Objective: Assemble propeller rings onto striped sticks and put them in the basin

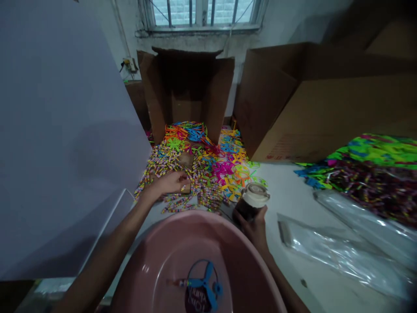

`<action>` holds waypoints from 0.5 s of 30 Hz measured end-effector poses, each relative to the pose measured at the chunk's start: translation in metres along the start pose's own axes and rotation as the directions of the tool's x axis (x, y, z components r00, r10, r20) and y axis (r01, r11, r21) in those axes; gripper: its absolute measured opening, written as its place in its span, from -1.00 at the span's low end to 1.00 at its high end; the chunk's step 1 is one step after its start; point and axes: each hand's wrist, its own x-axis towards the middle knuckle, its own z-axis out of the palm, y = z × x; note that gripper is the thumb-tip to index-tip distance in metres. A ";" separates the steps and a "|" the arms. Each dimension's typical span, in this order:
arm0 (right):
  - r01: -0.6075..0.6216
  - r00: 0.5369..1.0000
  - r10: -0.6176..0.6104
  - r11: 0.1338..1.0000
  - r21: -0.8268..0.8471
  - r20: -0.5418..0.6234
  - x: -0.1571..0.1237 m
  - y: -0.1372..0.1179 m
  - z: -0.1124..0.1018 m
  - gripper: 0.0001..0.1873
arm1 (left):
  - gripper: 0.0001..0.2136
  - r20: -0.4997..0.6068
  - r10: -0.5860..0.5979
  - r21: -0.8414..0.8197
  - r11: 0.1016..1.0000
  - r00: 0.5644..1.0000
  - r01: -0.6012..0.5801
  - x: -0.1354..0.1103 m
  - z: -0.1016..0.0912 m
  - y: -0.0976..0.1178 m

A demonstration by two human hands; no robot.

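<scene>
My left hand (164, 184) lies palm down on a heap of small striped plastic sticks (198, 191), its fingers stretched out and touching them. My right hand (256, 228) grips a dark-filled jar with a cream lid (251, 201) at the heap's near right edge. Bright plastic propeller rings (224, 167) spread behind the sticks. Between my arms sits a pink plastic basin (195, 224), with a blue propeller toy on a stick (203, 284) lying inside it.
Cardboard boxes (185, 95) stand behind the heap, with a larger one (312, 104) at the right. A bulging bag of colourful toys (368, 174) and clear plastic sleeves (345, 248) lie on the white table (286, 191). A pale upright board (65, 130) fills the left.
</scene>
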 end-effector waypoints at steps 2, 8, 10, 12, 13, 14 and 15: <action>-0.044 0.999 0.045 0.999 -0.018 0.025 0.002 0.008 -0.001 -0.25 | -0.76 0.046 -0.060 0.066 0.996 0.997 0.057 0.031 0.014 -0.002; -0.088 0.987 0.068 0.987 -0.134 -0.147 0.049 0.033 -0.027 -0.09 | -0.72 0.059 -0.165 0.130 0.979 0.984 0.157 0.056 0.057 -0.008; -0.078 0.984 0.046 0.981 -0.180 -0.174 0.067 0.040 -0.033 -0.04 | -0.74 0.055 -0.165 0.099 0.982 0.985 0.159 0.058 0.055 -0.012; -0.081 0.973 0.026 0.970 -0.230 -0.230 0.074 0.041 -0.035 0.08 | -0.78 0.045 -0.153 0.045 0.988 0.987 0.151 0.055 0.043 -0.016; -0.081 0.960 0.004 0.961 -0.264 -0.279 0.073 0.039 -0.035 0.15 | -0.80 0.031 -0.146 0.011 0.989 0.989 0.145 0.049 0.036 -0.017; -0.065 0.943 -0.042 0.950 -0.307 -0.331 0.070 0.034 -0.034 0.19 | -0.81 0.008 -0.138 -0.027 0.990 0.990 0.138 0.040 0.029 -0.017; -0.027 0.926 -0.110 0.935 -0.354 -0.361 0.065 0.028 -0.031 0.20 | -0.83 -0.021 -0.132 -0.066 0.989 0.991 0.130 0.026 0.023 -0.015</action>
